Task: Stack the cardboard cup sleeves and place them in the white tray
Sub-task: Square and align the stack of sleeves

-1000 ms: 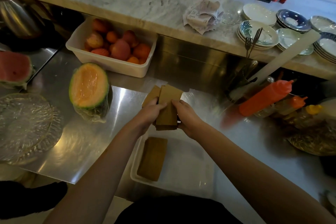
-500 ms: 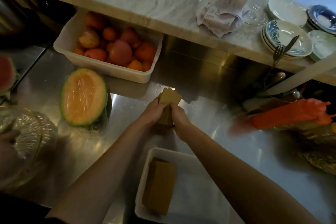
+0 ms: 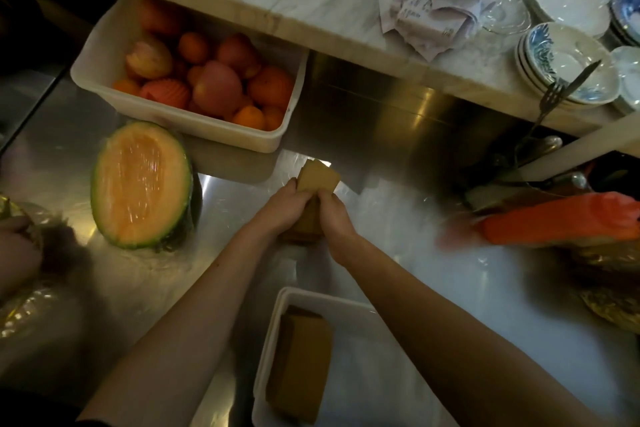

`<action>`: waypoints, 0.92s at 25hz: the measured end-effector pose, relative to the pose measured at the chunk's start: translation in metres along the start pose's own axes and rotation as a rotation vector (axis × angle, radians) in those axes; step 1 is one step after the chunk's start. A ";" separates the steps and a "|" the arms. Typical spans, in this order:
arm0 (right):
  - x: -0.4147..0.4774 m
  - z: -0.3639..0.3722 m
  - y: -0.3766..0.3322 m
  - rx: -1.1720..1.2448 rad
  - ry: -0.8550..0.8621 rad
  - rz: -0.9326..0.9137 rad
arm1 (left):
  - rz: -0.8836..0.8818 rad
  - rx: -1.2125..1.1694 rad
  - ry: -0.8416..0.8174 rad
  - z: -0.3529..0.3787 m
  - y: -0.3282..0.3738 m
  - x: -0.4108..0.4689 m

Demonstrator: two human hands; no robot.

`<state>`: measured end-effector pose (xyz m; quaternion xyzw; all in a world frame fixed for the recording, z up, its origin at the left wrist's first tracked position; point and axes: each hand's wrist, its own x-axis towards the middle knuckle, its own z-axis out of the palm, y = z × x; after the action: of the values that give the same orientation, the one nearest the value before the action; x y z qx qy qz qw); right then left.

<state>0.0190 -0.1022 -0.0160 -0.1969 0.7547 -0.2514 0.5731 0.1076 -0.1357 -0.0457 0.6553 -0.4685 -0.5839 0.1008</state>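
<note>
A bundle of brown cardboard cup sleeves (image 3: 317, 180) stands on end on the steel counter, squeezed between my two hands. My left hand (image 3: 282, 208) grips its left side and my right hand (image 3: 334, 218) grips its right side; the bundle's lower half is hidden behind my fingers. Nearer to me sits the white tray (image 3: 273, 340), with another stack of brown sleeves (image 3: 301, 364) lying flat in its left part.
A cut melon half (image 3: 140, 184) wrapped in film lies left of my hands. A white tub of fruit (image 3: 194, 128) sits behind it. An orange squeeze bottle (image 3: 554, 225) lies at right. Plates (image 3: 568, 66) and a fork stand on the marble ledge. Another person's hand (image 3: 17, 250) is at far left.
My hands have pressed the fanned sleeves into one tight bundle and set it down on the counter beyond the tray. The view has tilted down and shifted.
</note>
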 end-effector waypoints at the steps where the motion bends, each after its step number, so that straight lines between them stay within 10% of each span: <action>1: 0.001 0.000 0.000 0.039 0.000 0.016 | 0.011 -0.026 0.004 -0.001 0.002 -0.001; 12: -0.016 -0.031 0.008 0.275 -0.150 0.109 | -0.132 -0.462 -0.195 -0.012 -0.013 -0.017; 23: -0.105 -0.123 0.019 0.053 -0.313 -0.355 | 0.190 -0.431 -0.292 -0.002 0.022 -0.129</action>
<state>-0.0719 -0.0070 0.0799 -0.3478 0.6033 -0.3346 0.6349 0.1140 -0.0540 0.0559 0.4805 -0.4025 -0.7464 0.2237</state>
